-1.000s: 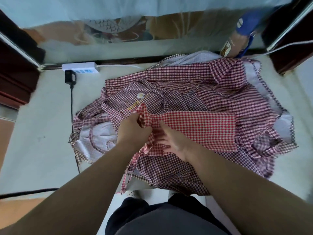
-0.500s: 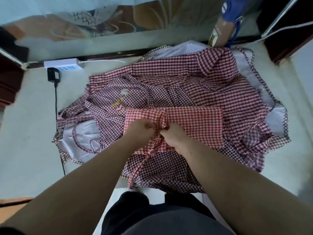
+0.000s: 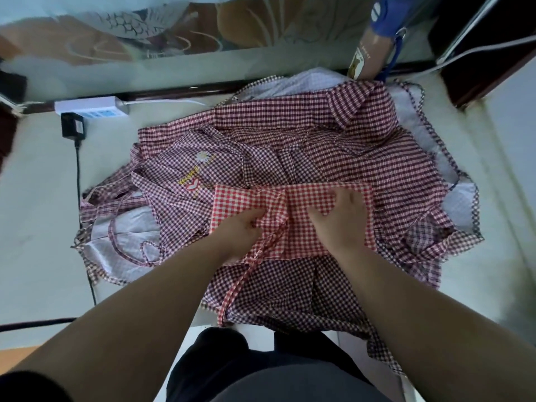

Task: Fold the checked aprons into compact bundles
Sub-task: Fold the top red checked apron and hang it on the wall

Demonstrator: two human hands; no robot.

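Far left of the grip, a white power strip (image 3: pixel 91 107) lies at the far edge of the pale table (image 3: pixel 40 227). A black plug adapter (image 3: pixel 72 126) sits against its near side, and a black cable (image 3: pixel 78 181) runs from it toward the person.

Left of the grip, the heap of dark-checked aprons (image 3: pixel 324 140) begins, with pale lining and thin straps turned up. An embroidered daisy (image 3: pixel 202 157) shows just beyond and left of the left hand.

The red checked apron (image 3: pixel 307 195) lies on top of this heap, folded into a flat rectangular panel directly under both hands.

- The left hand (image 3: pixel 242 236) has its fingers curled tight around a bunched ridge of red cloth at the panel's middle.
- A red checked strap (image 3: pixel 246 277) hangs from just below this grip toward the person.
- The right hand (image 3: pixel 339 219) sits just beside the left, on the right half of the panel. Its fingers are bent and dug into the cloth near the far edge, with the thumb toward the ridge.

Beyond and right of the grip, a brown bag with a blue top (image 3: pixel 369 50) stands at the heap's far edge. A white cable (image 3: pixel 478 50) runs further right.
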